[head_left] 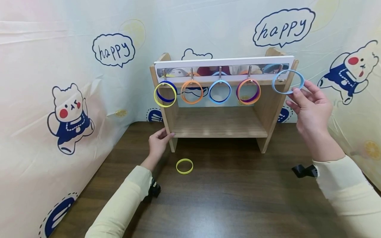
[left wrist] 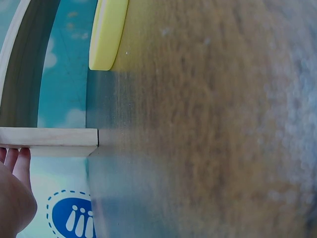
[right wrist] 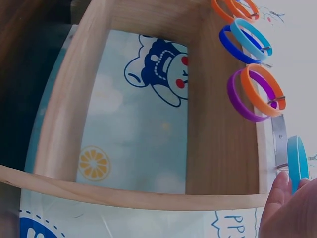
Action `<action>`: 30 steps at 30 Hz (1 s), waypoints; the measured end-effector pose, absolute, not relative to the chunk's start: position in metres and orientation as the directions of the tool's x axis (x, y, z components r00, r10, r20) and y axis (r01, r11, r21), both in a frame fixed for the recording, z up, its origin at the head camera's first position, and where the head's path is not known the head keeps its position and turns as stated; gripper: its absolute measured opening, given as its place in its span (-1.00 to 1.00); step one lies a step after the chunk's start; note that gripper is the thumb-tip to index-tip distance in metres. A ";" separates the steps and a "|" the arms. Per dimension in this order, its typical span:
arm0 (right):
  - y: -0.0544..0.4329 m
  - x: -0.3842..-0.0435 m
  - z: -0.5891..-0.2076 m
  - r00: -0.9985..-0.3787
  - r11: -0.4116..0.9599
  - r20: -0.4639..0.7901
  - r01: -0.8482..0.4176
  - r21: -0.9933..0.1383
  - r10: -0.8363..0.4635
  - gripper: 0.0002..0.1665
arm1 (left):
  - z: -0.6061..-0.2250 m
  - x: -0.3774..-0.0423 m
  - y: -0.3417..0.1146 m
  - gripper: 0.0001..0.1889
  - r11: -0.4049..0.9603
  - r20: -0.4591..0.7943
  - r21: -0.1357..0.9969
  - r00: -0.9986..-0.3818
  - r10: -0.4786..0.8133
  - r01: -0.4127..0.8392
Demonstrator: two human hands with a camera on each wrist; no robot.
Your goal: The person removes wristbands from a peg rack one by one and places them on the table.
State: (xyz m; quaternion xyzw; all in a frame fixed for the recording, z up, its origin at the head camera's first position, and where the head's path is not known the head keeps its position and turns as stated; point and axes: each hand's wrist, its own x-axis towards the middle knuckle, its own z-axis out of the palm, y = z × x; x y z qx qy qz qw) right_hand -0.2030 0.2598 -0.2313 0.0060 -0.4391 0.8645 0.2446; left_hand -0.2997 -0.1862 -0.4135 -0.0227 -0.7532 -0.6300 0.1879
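My right hand (head_left: 312, 110) pinches a light blue wristband (right wrist: 298, 161) between thumb and fingers. That band stands at the rightmost metal hook (right wrist: 282, 166); I cannot tell whether the hook's tip is inside it. With thumb in front and fingers on the outer side, my left hand (head_left: 157, 142) grips the left side panel of a wooden rack (head_left: 220, 122) low down. Other hooks carry wristbands: yellow (head_left: 154, 96) before dark blue, orange (head_left: 182, 95), light blue (right wrist: 237, 29) before dark blue (right wrist: 227, 45), and orange (right wrist: 250, 89) before purple (right wrist: 234, 101).
A yellow wristband (head_left: 184, 173) lies on the dark wooden table (head_left: 226, 198), in front of the rack's left leg. A white rail (head_left: 220, 61) with the hooks spans the rack's top. Printed cloth (head_left: 119, 96) stands behind and at both sides.
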 end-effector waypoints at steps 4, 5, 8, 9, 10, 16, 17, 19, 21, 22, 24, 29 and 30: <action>0.259 -0.199 -0.228 -0.879 -0.496 0.233 -0.433 -0.752 0.415 -0.46 | -0.413 -0.299 -0.186 -0.46 0.203 0.308 0.942 -0.930 -0.200 0.269; 0.258 -0.198 -0.228 -0.881 -0.493 0.234 -0.431 -0.755 0.412 -0.46 | -0.413 -0.299 -0.186 -0.46 0.202 0.306 0.942 -0.931 -0.199 0.266; 0.256 -0.194 -0.227 -0.887 -0.479 0.235 -0.419 -0.771 0.397 -0.44 | -0.412 -0.299 -0.186 -0.47 0.197 0.299 0.945 -0.933 -0.201 0.260; 0.256 -0.193 -0.227 -0.889 -0.471 0.239 -0.416 -0.778 0.390 -0.44 | -0.412 -0.299 -0.186 -0.47 0.195 0.298 0.946 -0.933 -0.202 0.260; 0.255 -0.192 -0.227 -0.892 -0.464 0.242 -0.411 -0.785 0.382 -0.43 | -0.413 -0.299 -0.186 -0.47 0.194 0.297 0.946 -0.933 -0.203 0.259; 0.247 -0.183 -0.230 -0.902 -0.421 0.276 -0.404 -0.812 0.333 -0.39 | -0.414 -0.301 -0.187 -0.48 0.195 0.304 0.944 -0.930 -0.205 0.266; 0.245 -0.181 -0.231 -0.904 -0.424 0.282 -0.404 -0.810 0.322 -0.39 | -0.414 -0.301 -0.186 -0.48 0.195 0.305 0.944 -0.930 -0.205 0.266; 0.241 -0.178 -0.233 -0.909 -0.426 0.294 -0.401 -0.811 0.297 -0.39 | -0.414 -0.300 -0.186 -0.47 0.196 0.308 0.943 -0.929 -0.206 0.269; 0.236 -0.176 -0.238 -0.911 -0.435 0.314 -0.406 -0.804 0.269 -0.41 | -0.414 -0.300 -0.186 -0.46 0.200 0.306 0.943 -0.929 -0.206 0.267; 0.233 -0.175 -0.240 -0.911 -0.438 0.325 -0.407 -0.801 0.253 -0.43 | -0.414 -0.300 -0.186 -0.46 0.202 0.307 0.943 -0.929 -0.206 0.266; 0.228 -0.174 -0.246 -0.911 -0.441 0.346 -0.412 -0.798 0.224 -0.47 | -0.414 -0.300 -0.187 -0.46 0.206 0.305 0.942 -0.930 -0.206 0.264; 0.219 -0.171 -0.260 -0.913 -0.424 0.373 -0.407 -0.809 0.164 -0.55 | -0.413 -0.300 -0.186 -0.45 0.209 0.304 0.942 -0.929 -0.209 0.261; 0.217 -0.171 -0.262 -0.913 -0.415 0.377 -0.406 -0.814 0.154 -0.56 | -0.412 -0.300 -0.186 -0.45 0.206 0.306 0.942 -0.929 -0.209 0.264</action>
